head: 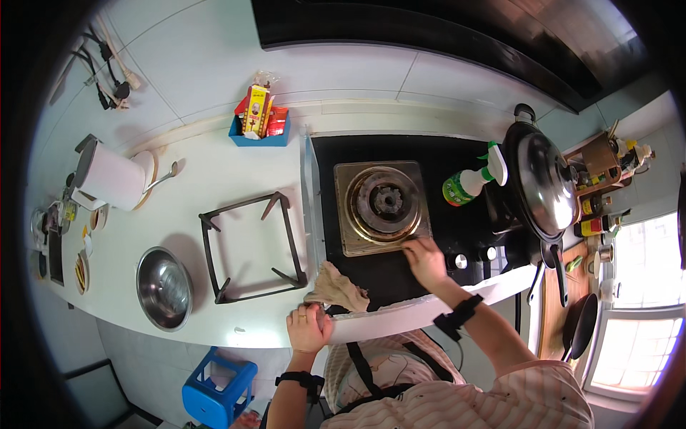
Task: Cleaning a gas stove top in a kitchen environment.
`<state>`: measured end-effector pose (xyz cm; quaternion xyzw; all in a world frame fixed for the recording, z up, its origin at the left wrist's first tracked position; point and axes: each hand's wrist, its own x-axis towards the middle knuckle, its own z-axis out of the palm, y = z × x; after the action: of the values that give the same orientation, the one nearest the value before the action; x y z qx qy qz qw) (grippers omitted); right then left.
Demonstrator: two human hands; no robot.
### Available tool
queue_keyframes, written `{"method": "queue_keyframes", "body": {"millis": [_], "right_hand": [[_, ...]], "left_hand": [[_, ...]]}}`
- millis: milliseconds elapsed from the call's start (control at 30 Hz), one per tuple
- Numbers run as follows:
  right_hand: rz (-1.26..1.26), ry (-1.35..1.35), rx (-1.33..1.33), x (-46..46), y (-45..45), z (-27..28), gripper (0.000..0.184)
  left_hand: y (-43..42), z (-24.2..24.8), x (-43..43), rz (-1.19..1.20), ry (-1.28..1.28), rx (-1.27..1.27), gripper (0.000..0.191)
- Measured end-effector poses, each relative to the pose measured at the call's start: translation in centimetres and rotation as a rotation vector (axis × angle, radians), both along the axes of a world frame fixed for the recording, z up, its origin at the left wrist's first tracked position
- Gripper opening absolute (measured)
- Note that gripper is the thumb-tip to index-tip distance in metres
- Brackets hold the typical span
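My right hand (426, 263) touches the front right edge of the square metal drip tray (345, 236) around the gas burner (388, 200); whether its fingers grip the tray cannot be told. My left hand (309, 328) rests at the counter's front edge, its fingers around something mostly hidden. A crumpled beige cloth (338, 288) lies just above it on the black cooktop's corner. Left of the cooktop (370, 273), the square black iron pan support (254, 298) stands on the white counter. A spray bottle (465, 185) with a green and white head lies right of the burner.
A steel bowl (164, 288) and a white pitcher (113, 174) are on the left counter. A blue box (260, 140) of packets stands by the wall. A lidded wok (546, 179) covers the right burner. Below the counter is a blue plastic stool (214, 397); the range hood (429, 37) hangs above.
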<state>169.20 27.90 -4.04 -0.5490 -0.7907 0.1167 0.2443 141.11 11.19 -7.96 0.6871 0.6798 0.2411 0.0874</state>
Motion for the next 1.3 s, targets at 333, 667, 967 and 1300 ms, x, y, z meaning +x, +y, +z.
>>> {"method": "queue_keyframes", "body": {"millis": [333, 667, 967, 1300], "right_hand": [[-0.205, -0.043, -0.009, 1.8, -0.6, 0.2, 0.004], [-0.176, -0.106, -0.011, 0.0, -1.3, -0.4, 0.008], [-0.001, -0.09, 0.079, -3.7, -1.9, -1.9, 0.009], [-0.327, 0.042, -0.103, 1.8, -1.5, 0.3, 0.014]], "left_hand": [[-0.3, -0.2, -0.1, 0.0, 0.013, -0.007, 0.034], [-0.6, -0.3, -0.5, 0.009, 0.037, -0.004, 0.033], [-0.1, -0.2, -0.2, -0.011, 0.01, 0.033, 0.033], [-0.1, 0.3, -0.2, -0.005, -0.001, 0.013, 0.031]]}}
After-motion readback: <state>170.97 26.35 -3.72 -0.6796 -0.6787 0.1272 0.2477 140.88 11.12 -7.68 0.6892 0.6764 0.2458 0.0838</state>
